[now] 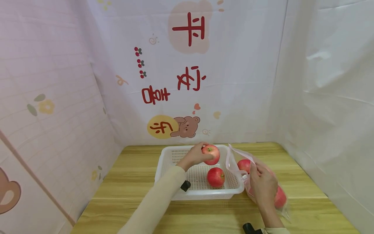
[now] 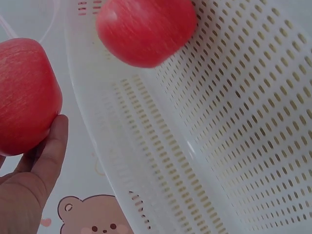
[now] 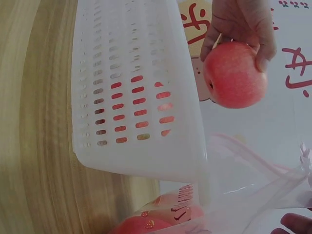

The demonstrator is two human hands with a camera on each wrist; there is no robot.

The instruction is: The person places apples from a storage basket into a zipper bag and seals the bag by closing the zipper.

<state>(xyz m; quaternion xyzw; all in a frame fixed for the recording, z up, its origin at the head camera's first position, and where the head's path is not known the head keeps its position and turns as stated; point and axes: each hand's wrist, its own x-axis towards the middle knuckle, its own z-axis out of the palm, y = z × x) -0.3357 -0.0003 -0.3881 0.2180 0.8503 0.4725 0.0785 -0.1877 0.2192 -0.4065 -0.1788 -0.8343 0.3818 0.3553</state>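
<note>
My left hand (image 1: 196, 155) grips a red apple (image 1: 211, 154) above the right part of a white perforated basket (image 1: 166, 162). In the left wrist view, fingers curl against the side of this held apple (image 2: 27, 97). A second apple (image 1: 216, 177) lies inside the basket, near its right end. At the basket's right side, my right hand (image 1: 264, 183) pinches the pink-edged rim of a clear plastic bag (image 1: 232, 161). Several apples (image 1: 280, 197) show through the bag, partly covered by that hand. The bag's mouth stands spread beside the basket rim, facing the held apple.
Basket and bag rest on a wood-grain table (image 1: 128, 182). White printed cloth (image 1: 245, 81) hangs behind the table and along both sides. Each wrist carries a small black camera mount (image 1: 185, 186).
</note>
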